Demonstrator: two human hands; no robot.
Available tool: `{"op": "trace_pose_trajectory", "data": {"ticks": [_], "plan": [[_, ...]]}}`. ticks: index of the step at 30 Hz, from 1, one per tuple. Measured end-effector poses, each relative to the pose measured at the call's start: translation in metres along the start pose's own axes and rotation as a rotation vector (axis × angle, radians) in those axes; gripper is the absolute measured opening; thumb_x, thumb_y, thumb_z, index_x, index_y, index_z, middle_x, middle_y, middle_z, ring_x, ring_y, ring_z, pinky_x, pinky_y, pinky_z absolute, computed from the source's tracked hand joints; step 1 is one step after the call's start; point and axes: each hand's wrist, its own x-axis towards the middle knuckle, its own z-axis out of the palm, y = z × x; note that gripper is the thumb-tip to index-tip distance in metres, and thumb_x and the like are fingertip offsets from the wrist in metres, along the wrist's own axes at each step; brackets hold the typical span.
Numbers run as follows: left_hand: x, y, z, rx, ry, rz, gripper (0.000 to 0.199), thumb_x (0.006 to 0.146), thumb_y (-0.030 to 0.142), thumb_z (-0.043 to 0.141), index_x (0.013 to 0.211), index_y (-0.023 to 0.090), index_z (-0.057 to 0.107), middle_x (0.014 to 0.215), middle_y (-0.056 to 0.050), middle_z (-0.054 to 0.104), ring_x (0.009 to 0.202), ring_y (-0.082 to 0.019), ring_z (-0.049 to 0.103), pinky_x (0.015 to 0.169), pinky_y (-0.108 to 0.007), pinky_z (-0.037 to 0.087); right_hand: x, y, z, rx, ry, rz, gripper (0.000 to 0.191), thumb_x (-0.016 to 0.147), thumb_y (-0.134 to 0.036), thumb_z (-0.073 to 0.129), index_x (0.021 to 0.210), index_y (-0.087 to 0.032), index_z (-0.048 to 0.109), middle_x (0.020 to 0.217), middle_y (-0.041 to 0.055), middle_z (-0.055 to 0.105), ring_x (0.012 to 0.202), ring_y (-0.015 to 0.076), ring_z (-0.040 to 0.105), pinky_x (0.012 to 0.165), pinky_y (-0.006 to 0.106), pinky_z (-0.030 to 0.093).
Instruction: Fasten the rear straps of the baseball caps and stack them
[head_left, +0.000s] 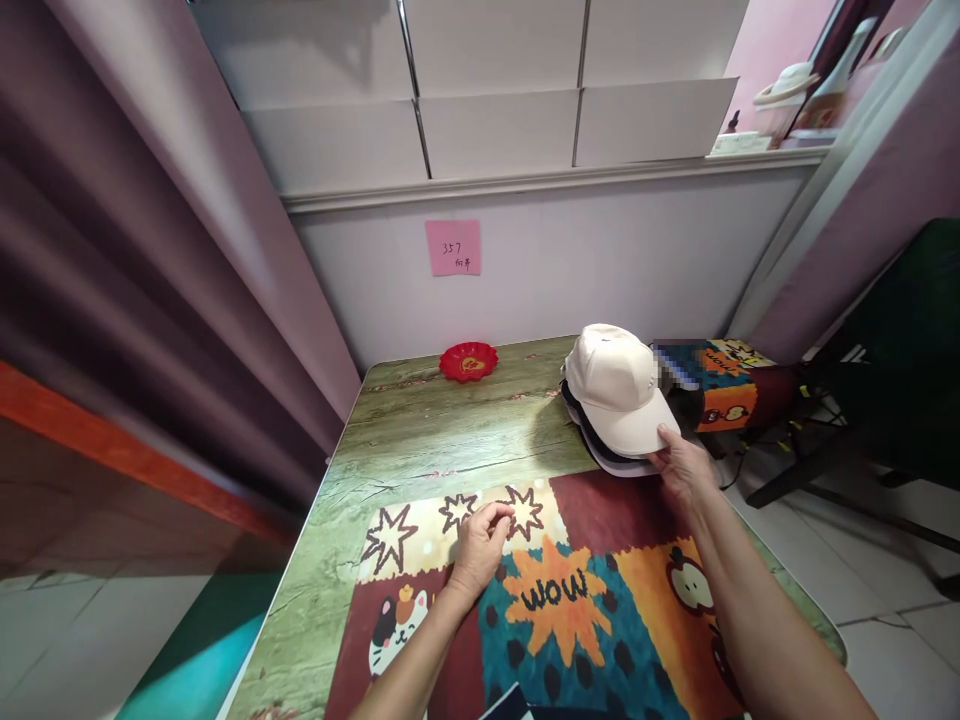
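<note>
A cream baseball cap (613,375) sits on top of a small stack of caps at the right side of the table. Beneath it show the edges of a black cap (590,432) and a greyish cap (626,467). My right hand (684,468) pinches the cream cap's brim at its right corner, thumb on top and fingers below. Whether those fingers also take in the lower brims is hidden. Over the patterned mat (517,640), my left hand (484,545) is closed with its fingers curled, and nothing shows in it.
A red scalloped dish (469,362) stands at the back of the wood-patterned table (420,425). Behind it is a wall with a pink note (453,248). Purple curtains (172,200) hang at the left, and a dark chair (892,360) stands at the right.
</note>
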Motion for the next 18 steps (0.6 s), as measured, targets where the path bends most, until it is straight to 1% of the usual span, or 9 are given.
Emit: {"op": "trace_pose_trajectory", "data": {"ticks": [2, 4, 7, 9, 10, 12, 13, 15, 18], "plan": [[-0.001, 0.0, 0.001, -0.012, -0.004, 0.002, 0.02, 0.082, 0.03, 0.057, 0.086, 0.019, 0.073, 0.074, -0.003, 0.069, 0.065, -0.017, 0.063, 0.067, -0.029, 0.051, -0.001, 0.004, -0.006, -0.07, 0.029, 0.002, 0.011, 0.079, -0.019, 0.073, 0.084, -0.015, 0.064, 0.062, 0.002, 0.068, 0.049, 0.0148, 0.066, 0.045, 0.021, 0.058], [-0.001, -0.001, 0.001, -0.015, -0.005, 0.006, 0.021, 0.083, 0.031, 0.057, 0.086, 0.019, 0.074, 0.075, -0.003, 0.07, 0.066, -0.017, 0.063, 0.068, -0.03, 0.05, -0.003, 0.006, -0.013, -0.133, 0.012, 0.025, 0.016, 0.076, -0.023, 0.077, 0.079, -0.015, 0.064, 0.056, 0.0044, 0.066, 0.044, 0.0163, 0.064, 0.037, 0.02, 0.052], [0.0, -0.001, 0.0, -0.092, -0.024, -0.037, 0.022, 0.081, 0.037, 0.063, 0.085, 0.018, 0.074, 0.072, -0.003, 0.068, 0.065, -0.016, 0.061, 0.065, -0.029, 0.049, -0.008, 0.003, -0.024, -0.337, -0.02, 0.008, 0.022, 0.076, -0.033, 0.077, 0.072, -0.016, 0.063, 0.052, 0.0077, 0.065, 0.041, 0.0179, 0.062, 0.033, 0.022, 0.045], [0.003, 0.0, -0.003, -0.216, -0.049, -0.132, 0.027, 0.077, 0.041, 0.067, 0.085, 0.016, 0.073, 0.069, -0.003, 0.066, 0.061, -0.015, 0.059, 0.059, -0.027, 0.046, -0.014, 0.0, -0.031, -0.52, -0.011, -0.093, 0.031, 0.081, -0.044, 0.07, 0.065, -0.018, 0.062, 0.052, 0.0088, 0.065, 0.042, 0.0188, 0.06, 0.036, 0.025, 0.044], [0.005, 0.001, -0.007, -0.279, -0.044, -0.187, 0.03, 0.075, 0.043, 0.069, 0.085, 0.015, 0.072, 0.068, -0.003, 0.066, 0.059, -0.014, 0.058, 0.056, -0.026, 0.044, -0.02, -0.001, -0.034, -0.616, -0.002, -0.176, 0.036, 0.084, -0.048, 0.065, 0.062, -0.019, 0.062, 0.052, 0.0089, 0.066, 0.044, 0.0194, 0.06, 0.039, 0.027, 0.044], [0.012, 0.006, -0.016, -0.366, 0.015, -0.259, 0.035, 0.07, 0.045, 0.073, 0.085, 0.014, 0.071, 0.071, -0.004, 0.068, 0.057, -0.013, 0.057, 0.051, -0.024, 0.041, -0.035, 0.0, -0.036, -0.78, 0.005, -0.381, 0.045, 0.087, -0.054, 0.056, 0.057, -0.021, 0.061, 0.053, 0.0081, 0.065, 0.049, 0.0203, 0.06, 0.047, 0.029, 0.045], [0.016, 0.01, -0.021, -0.386, 0.064, -0.26, 0.035, 0.067, 0.045, 0.075, 0.084, 0.014, 0.07, 0.072, -0.005, 0.068, 0.057, -0.013, 0.057, 0.05, -0.023, 0.04, -0.045, 0.001, -0.033, -0.844, -0.011, -0.487, 0.048, 0.089, -0.056, 0.053, 0.056, -0.021, 0.061, 0.052, 0.007, 0.065, 0.051, 0.0202, 0.06, 0.051, 0.029, 0.045], [0.025, 0.023, -0.031, -0.393, 0.152, -0.197, 0.031, 0.066, 0.041, 0.076, 0.081, 0.014, 0.07, 0.072, -0.005, 0.069, 0.058, -0.012, 0.057, 0.052, -0.023, 0.042, -0.069, 0.004, -0.022, -0.885, -0.107, -0.646, 0.052, 0.09, -0.059, 0.05, 0.055, -0.022, 0.06, 0.05, 0.0041, 0.061, 0.053, 0.0188, 0.057, 0.056, 0.028, 0.043], [0.038, 0.055, -0.044, -0.389, 0.18, -0.046, 0.023, 0.07, 0.035, 0.074, 0.081, 0.015, 0.072, 0.069, -0.003, 0.068, 0.059, -0.012, 0.058, 0.058, -0.024, 0.046, -0.109, 0.006, 0.012, -0.811, -0.458, -0.717, 0.051, 0.093, -0.059, 0.049, 0.061, -0.021, 0.06, 0.052, 0.0005, 0.059, 0.051, 0.0153, 0.052, 0.055, 0.026, 0.038]]}}
